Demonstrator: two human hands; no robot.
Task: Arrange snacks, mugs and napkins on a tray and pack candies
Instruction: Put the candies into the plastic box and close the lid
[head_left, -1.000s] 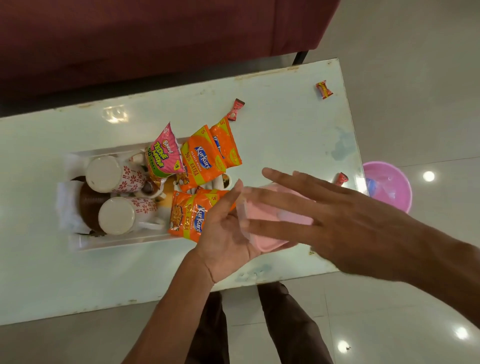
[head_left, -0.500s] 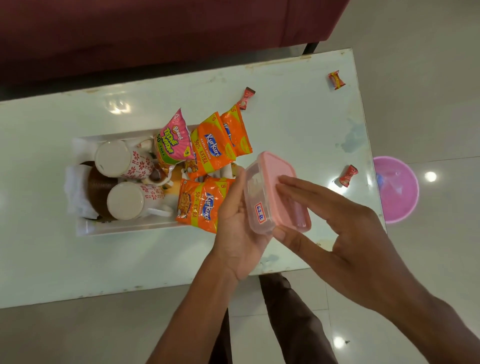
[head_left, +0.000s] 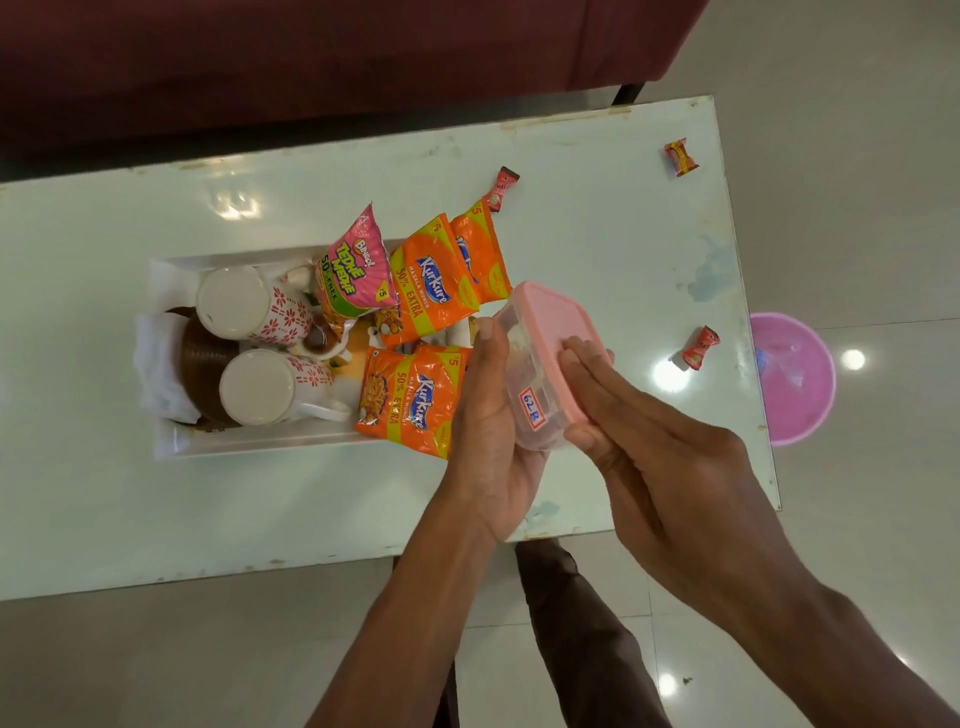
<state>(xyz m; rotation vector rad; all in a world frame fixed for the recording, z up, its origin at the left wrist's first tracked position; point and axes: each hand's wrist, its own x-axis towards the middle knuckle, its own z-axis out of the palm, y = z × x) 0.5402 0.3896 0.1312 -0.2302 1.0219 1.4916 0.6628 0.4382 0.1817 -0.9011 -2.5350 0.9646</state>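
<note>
I hold a small clear box with a pink lid (head_left: 540, 338) tilted on its side above the table's near right part. My left hand (head_left: 488, 431) cups its underside, thumb along the left edge. My right hand (head_left: 649, 447) lies flat against the pink lid, fingers straight. A white tray (head_left: 171, 441) on the table holds two upside-down white mugs with red flowers (head_left: 249, 306) (head_left: 265, 387), a white napkin (head_left: 150, 364), a pink snack packet (head_left: 356, 273) and orange snack packets (head_left: 431, 280) (head_left: 410, 400). Three wrapped candies lie loose on the table (head_left: 501, 188) (head_left: 681, 157) (head_left: 700, 347).
The white table (head_left: 311, 509) stands before a dark red sofa (head_left: 311, 57). A pink plastic bowl (head_left: 795, 379) sits on the tiled floor beyond the table's right end. My dark trouser legs (head_left: 571, 623) show below the near table edge.
The box has tipped further onto its side and sits deeper in my left hand. My right hand has slid up over the lid and now presses flat on it.
</note>
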